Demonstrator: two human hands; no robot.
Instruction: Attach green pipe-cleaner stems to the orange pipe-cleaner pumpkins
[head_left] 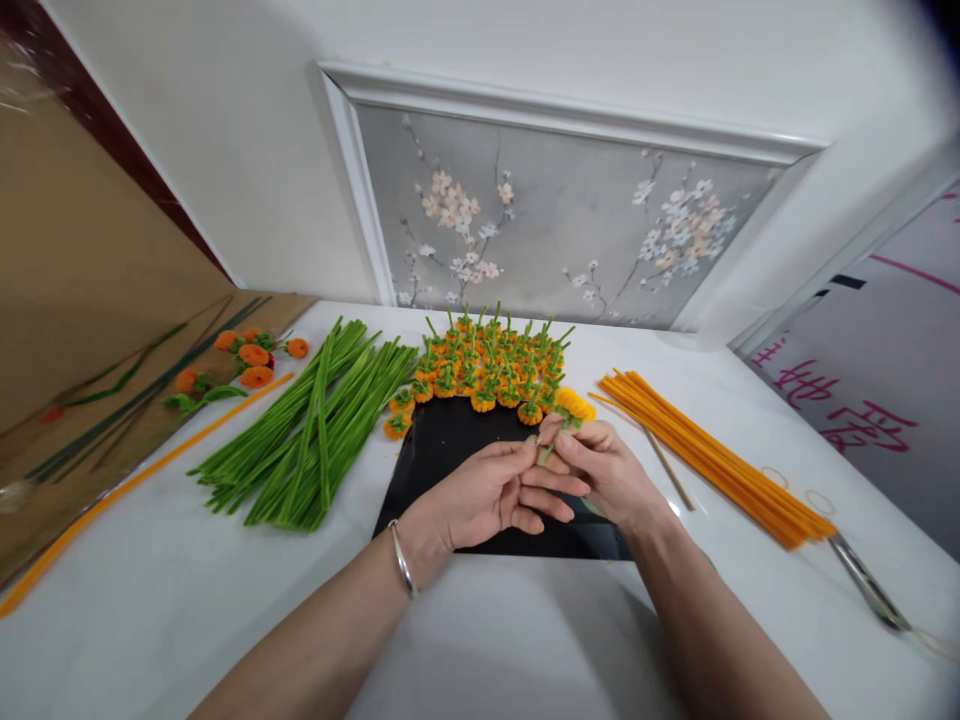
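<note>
My left hand (499, 490), with a silver bracelet at its wrist, pinches the green stem of a yellow flower (575, 405) between thumb and forefinger. My right hand (607, 470) grips the same flower just below its head, its fingers touching those of my left hand. Both hands are above a black mat (435, 470). Behind them stand many small orange flowers (484, 400) with short green stems pointing up. A pile of green fuzzy stems (315, 430) lies to the left, and a bundle of orange fuzzy stems (712, 455) to the right.
Several finished orange flowers (255, 355) lie at the left, beside one long orange stem (150, 475) and brown paper (90, 270). A thin stick (670, 468) rests right of the mat. Scissors or a similar metal tool (868, 583) lie at the far right. A framed floral panel (555, 210) stands behind.
</note>
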